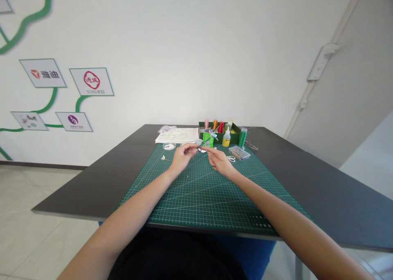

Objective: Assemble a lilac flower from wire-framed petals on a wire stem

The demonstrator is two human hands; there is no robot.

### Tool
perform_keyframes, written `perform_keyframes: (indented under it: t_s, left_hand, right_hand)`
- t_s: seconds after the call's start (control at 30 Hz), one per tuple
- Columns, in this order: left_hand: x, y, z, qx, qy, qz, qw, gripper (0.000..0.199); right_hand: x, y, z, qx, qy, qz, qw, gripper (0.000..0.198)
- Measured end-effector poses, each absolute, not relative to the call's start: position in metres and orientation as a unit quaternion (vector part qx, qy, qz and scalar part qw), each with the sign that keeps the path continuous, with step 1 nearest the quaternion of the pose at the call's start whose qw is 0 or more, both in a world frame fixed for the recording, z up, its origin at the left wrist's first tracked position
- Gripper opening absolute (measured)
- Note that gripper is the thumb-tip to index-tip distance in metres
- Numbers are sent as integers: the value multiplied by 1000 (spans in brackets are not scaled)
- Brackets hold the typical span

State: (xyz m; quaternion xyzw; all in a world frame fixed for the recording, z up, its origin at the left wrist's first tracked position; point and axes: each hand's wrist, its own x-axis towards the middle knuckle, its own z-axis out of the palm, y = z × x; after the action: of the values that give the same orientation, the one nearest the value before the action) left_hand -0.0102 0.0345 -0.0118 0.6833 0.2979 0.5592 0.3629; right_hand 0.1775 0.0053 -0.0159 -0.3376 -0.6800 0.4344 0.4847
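Above the far half of the green cutting mat (196, 198), my two hands meet at the fingertips. My left hand (183, 155) pinches the lower end of a thin dark green flower stem (204, 143), which slants up to the right. At its upper end is a small pale flower (213, 135), in front of a bright green can (208, 133). My right hand (220, 161) is closed, its forefinger reaching to the stem close to the left fingertips. Any thread or tape between the fingers is too small to make out.
Behind the hands stands a dark green box (235, 138) with thread spools. Nearby are a yellow-labelled glue bottle (226, 138), a green spool (242, 137), a clear case (239, 152), white-handled scissors (231, 159), white sheets (184, 134), a small dish (169, 146) and a loose white flower (163, 158).
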Motion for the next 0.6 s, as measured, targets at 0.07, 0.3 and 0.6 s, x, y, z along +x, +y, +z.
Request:
perform_keyframes:
  t_s: [0.07,0.3,0.6]
  left_hand:
    - [-10,33,-11,679,294,560,372,22]
    - [-10,32,-9,672,291,565,381,25]
    - [-11,34,-11,666,299,563,386,26]
  right_hand:
    - [178,5,-16,-338,-684,427,485,56]
    - [177,5,-15,-338,-691,421,481,55]
    - [178,4,-14,-341,-696,417,475,53]
